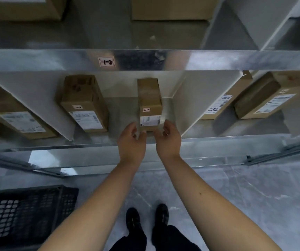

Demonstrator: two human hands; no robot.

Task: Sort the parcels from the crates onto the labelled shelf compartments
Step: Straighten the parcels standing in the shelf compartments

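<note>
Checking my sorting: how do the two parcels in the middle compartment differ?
The left parcel is wider; the right parcel is narrower. Nothing touches the left parcel; the left hand and right hand flank the right parcel's near end. Both are cardboard with white labels.

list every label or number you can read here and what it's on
"1-2": sticker on the shelf beam.
"222": handwritten on the white label of the flat parcel in the right compartment.
Small stickers on the narrow parcel and the parcel left of it: too blurred to read.
Printed shipping labels on all parcels: too small to read.
</note>
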